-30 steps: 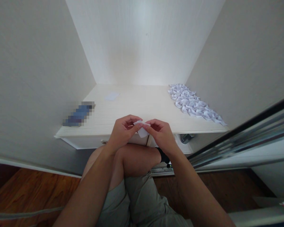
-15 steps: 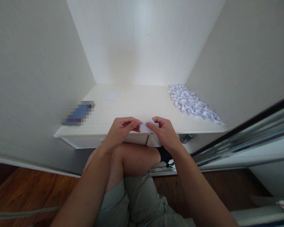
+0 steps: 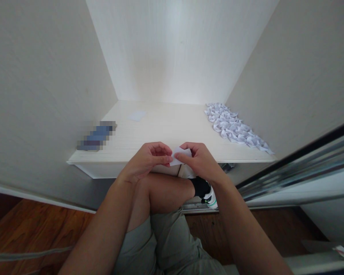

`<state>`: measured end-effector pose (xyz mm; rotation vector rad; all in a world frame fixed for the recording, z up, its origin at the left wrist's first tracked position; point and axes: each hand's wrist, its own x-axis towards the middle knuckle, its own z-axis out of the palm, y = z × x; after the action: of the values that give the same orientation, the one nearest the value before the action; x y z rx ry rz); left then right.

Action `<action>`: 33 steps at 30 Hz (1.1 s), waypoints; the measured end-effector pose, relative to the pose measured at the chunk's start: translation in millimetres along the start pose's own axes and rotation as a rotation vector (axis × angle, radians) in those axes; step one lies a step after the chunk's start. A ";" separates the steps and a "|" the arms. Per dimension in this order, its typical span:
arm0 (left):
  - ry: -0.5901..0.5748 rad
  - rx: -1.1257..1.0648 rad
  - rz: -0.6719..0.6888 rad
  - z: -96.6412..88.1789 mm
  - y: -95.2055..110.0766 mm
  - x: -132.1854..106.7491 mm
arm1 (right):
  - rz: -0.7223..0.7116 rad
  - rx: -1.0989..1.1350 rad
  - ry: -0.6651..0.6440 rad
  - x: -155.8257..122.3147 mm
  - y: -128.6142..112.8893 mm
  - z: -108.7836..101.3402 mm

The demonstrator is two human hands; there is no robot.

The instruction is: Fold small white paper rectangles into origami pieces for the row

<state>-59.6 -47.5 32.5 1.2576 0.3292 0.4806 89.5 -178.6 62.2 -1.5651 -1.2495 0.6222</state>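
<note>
A small white piece of paper [image 3: 177, 154] is held between my two hands, just over the front edge of the white desktop [image 3: 163, 131]. My left hand [image 3: 150, 158] pinches its left corner between thumb and fingertips. On the other side, my right hand [image 3: 199, 157] grips the paper with the thumb lying on top and the fingers behind it. Part of the paper is hidden by the right thumb. Farther back on the desktop, a flat white sheet of paper [image 3: 137, 115] lies left of the middle.
Many folded white paper pieces [image 3: 232, 126] form overlapping rows along the right wall. At the left lies a pixelated blue object [image 3: 96, 136]. Walls enclose the desktop left, right and behind. My crossed legs [image 3: 169, 193] are beneath its front edge.
The left fingers have closed onto the paper's left corner. The paper has tilted and come slightly lower, and the right hand has turned a little with it.
</note>
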 end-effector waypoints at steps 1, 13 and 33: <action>0.009 0.016 0.016 0.1 -0.9 0.3 | -0.005 -0.014 0.000 0.1 1.0 0.2; 0.204 0.001 0.193 2.9 -7.3 4.1 | -0.056 0.334 0.358 -1.5 24.8 23.7; 0.212 0.119 0.301 4.4 -5.6 -1.9 | 0.126 0.638 0.290 -3.1 30.1 13.0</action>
<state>-58.1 -53.4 28.4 1.3819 0.3520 0.8657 89.8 -175.6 29.4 -1.1435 -0.6456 0.7525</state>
